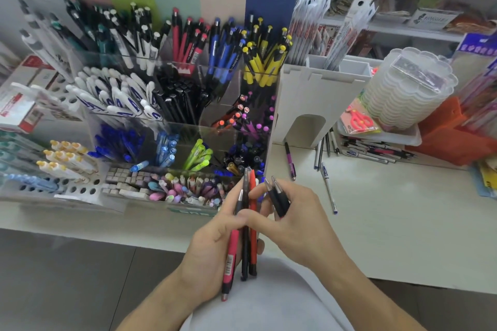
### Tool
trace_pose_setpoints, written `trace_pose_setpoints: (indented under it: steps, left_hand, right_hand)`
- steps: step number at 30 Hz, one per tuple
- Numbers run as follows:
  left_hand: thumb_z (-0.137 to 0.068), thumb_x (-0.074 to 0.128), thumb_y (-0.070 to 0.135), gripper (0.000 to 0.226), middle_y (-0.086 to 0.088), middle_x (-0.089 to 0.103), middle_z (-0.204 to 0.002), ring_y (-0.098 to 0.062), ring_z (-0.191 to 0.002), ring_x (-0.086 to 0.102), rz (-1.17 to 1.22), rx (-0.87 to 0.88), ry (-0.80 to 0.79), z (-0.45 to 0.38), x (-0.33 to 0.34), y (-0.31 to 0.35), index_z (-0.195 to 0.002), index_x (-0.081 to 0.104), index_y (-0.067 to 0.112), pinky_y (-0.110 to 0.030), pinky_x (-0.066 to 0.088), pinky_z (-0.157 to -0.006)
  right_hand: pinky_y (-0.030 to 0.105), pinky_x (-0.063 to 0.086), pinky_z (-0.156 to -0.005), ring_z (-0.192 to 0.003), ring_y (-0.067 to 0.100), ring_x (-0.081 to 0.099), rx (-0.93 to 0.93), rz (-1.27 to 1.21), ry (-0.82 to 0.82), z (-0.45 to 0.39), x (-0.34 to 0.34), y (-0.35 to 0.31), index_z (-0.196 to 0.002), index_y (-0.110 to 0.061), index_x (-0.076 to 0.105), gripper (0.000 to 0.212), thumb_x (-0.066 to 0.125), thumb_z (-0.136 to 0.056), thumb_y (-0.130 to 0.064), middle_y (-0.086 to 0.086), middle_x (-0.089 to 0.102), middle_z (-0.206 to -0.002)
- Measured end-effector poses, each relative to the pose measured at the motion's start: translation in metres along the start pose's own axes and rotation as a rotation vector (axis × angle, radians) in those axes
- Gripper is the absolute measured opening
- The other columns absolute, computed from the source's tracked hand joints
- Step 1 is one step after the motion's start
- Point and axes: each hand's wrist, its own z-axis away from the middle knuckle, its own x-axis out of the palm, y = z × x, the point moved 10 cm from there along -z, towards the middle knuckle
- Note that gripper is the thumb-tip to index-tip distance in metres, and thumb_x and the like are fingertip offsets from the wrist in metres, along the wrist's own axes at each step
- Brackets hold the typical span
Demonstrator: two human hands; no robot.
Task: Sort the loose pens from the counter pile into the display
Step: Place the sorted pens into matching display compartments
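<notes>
My left hand (pixel 215 239) grips a bunch of pens (pixel 243 234), one pink, one black and one red, with my fingers curled round them. Their tips point up toward 12 o'clock, at the front of the display (pixel 172 115). My right hand (pixel 293 220) holds two black pens (pixel 278 197) between curled fingers, silver tips pointing up to 11 o'clock. My right thumb and first finger also touch the bunch in my left hand. Both arms come in from 6 o'clock, low in the view.

The display is a clear box with many cups full of pens. It fills the view from 9 to 12 o'clock. Its near edge stands just past my fingertips.

The tabletop (pixel 390 223) is white. Its bare part lies at 3 o'clock from my hands, with plenty of room. Its front edge runs under my wrists.

The pile of loose pens (pixel 373 152) is at 2 o'clock, well apart from my hands, beside a white stand (pixel 304 105). A purple pen (pixel 290 160) and a white pen (pixel 329 188) lie alone on the tabletop, nearer to me. An orange bag (pixel 451 140) sits at the far right.
</notes>
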Motion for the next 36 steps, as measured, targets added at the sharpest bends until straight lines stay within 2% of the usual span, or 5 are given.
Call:
trace_pose_setpoints:
  steps: [6, 17, 23, 31, 36]
  left_hand:
    - [-0.103, 0.028, 0.046, 0.047, -0.012, 0.064, -0.135, -0.027, -0.129, 0.058, 0.088, 0.026, 0.028, -0.004, 0.011, 0.003, -0.147, 0.045, 0.04, -0.041, 0.048, -0.107]
    - [-0.097, 0.057, 0.01, 0.03, -0.004, 0.049, -0.063, -0.015, -0.05, 0.038, -0.127, 0.1, 0.313, -0.015, -0.023, 0.008, -0.118, 0.056, 0.031, -0.025, 0.031, -0.044]
    - [-0.093, 0.061, 0.025, 0.031, -0.01, 0.048, -0.062, -0.02, -0.051, 0.043, -0.292, 0.138, 0.298, -0.013, -0.034, 0.017, -0.112, 0.053, 0.003, -0.031, 0.04, -0.05]
    - [-0.066, 0.088, 0.043, 0.055, -0.005, 0.035, -0.045, -0.013, -0.037, 0.022, -0.293, 0.07, 0.286, -0.015, -0.04, 0.022, -0.108, 0.069, 0.012, -0.02, 0.019, -0.038]
    - [-0.074, 0.086, 0.023, 0.027, -0.033, 0.068, -0.087, -0.013, -0.033, 0.029, -0.351, 0.048, 0.169, -0.016, -0.024, 0.036, -0.09, 0.072, 0.008, -0.016, 0.025, -0.035]
  right_hand:
    - [0.043, 0.057, -0.06, -0.059, 0.026, 0.067, 0.076, 0.025, -0.082, 0.002, 0.018, 0.002, -0.071, -0.01, 0.069, 0.038, 0.081, -0.079, -0.045, 0.008, 0.068, -0.061]
    - [0.023, 0.044, -0.049, -0.05, 0.014, 0.052, 0.142, -0.326, 0.023, -0.007, 0.004, 0.017, -0.081, -0.001, 0.056, 0.028, 0.048, -0.104, -0.014, -0.003, 0.056, -0.055]
    - [0.061, 0.056, -0.081, -0.072, 0.032, 0.067, 0.188, -0.679, -0.231, -0.003, 0.009, 0.022, -0.114, -0.006, 0.051, 0.02, 0.049, -0.102, -0.021, 0.01, 0.065, -0.083]
    - [0.03, 0.05, -0.062, -0.066, 0.022, 0.063, 0.331, -0.569, -0.577, 0.039, 0.067, 0.05, -0.098, -0.013, 0.059, 0.027, 0.056, -0.096, -0.039, -0.001, 0.061, -0.073]
    - [0.019, 0.032, -0.043, -0.046, 0.009, 0.031, 0.395, -0.54, -0.72, 0.038, 0.069, 0.034, -0.09, -0.018, 0.053, 0.018, 0.053, -0.103, -0.031, -0.006, 0.038, -0.06]
